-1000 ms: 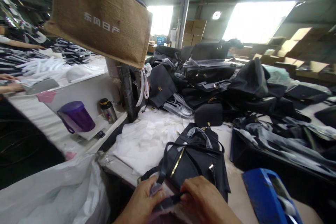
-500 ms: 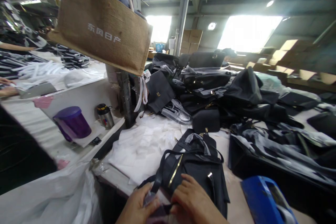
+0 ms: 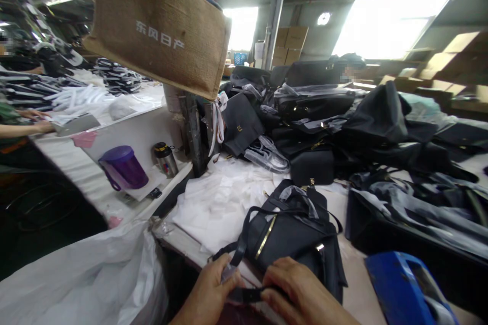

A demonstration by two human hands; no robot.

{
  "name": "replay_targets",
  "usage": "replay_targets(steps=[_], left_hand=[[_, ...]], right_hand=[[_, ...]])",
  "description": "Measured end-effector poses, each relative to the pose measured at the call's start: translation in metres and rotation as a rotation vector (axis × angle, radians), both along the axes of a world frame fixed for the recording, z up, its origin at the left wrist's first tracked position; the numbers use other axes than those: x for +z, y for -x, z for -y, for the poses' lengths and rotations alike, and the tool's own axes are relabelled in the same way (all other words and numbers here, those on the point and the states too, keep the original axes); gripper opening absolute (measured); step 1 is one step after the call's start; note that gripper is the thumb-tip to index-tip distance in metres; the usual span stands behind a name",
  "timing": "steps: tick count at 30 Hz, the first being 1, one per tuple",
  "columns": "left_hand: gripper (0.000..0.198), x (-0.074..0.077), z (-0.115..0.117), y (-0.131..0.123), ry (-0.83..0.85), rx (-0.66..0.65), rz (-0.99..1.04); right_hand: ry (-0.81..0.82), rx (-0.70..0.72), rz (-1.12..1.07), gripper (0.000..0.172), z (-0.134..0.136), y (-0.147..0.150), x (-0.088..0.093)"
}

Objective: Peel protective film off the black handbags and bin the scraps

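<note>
A black backpack [image 3: 293, 238] with a gold zipper lies on the table in front of me. Its black strap [image 3: 247, 294] runs between my two hands at the near edge. My left hand [image 3: 213, 289] is closed around the strap, and a scrap of clear plastic shows by its thumb. On the right, my right hand [image 3: 293, 284] pinches the other end of the strap, with its fingers curled beside the bag's lower front. Clear wrap covers the backpack's top handle.
White paper sheets [image 3: 217, 198] lie left of the backpack. A blue tape dispenser [image 3: 404, 284] and a black bin [image 3: 412, 233] stand to the right. Black bags [image 3: 316, 101] are heaped behind. A brown bag [image 3: 160, 25] hangs overhead; a co-worker's arm [image 3: 26, 129] shows far left.
The view has shifted, so the scene sits further right and slightly higher. My right hand's raised fingers have curled down onto the strap, which now stretches visibly between both hands.
</note>
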State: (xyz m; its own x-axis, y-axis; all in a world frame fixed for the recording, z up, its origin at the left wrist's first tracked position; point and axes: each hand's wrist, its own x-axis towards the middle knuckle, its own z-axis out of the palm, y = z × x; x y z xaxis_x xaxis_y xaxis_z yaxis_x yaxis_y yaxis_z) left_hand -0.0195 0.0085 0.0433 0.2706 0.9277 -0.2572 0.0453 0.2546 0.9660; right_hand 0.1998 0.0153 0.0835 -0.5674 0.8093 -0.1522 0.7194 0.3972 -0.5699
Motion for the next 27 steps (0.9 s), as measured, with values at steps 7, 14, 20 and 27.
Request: replay_targets(steps=[7,14,20,27], left_hand=[[0.039,0.004,0.002,-0.007,-0.007,-0.002,-0.036],[0.032,0.049,-0.003,-0.010,-0.081,-0.040,0.033],[0.024,0.090,-0.019,-0.008,-0.130,-0.009,0.060],[0.024,0.092,-0.025,-0.008,-0.043,-0.039,0.017]], right_hand=[[-0.014,-0.006,0.049,0.013,-0.004,0.005,0.019],[-0.050,-0.044,0.080,0.019,-0.016,-0.005,0.060],[-0.236,0.024,0.102,0.020,-0.033,0.000,0.105],[-0.375,0.030,0.147,0.021,-0.041,0.019,0.095]])
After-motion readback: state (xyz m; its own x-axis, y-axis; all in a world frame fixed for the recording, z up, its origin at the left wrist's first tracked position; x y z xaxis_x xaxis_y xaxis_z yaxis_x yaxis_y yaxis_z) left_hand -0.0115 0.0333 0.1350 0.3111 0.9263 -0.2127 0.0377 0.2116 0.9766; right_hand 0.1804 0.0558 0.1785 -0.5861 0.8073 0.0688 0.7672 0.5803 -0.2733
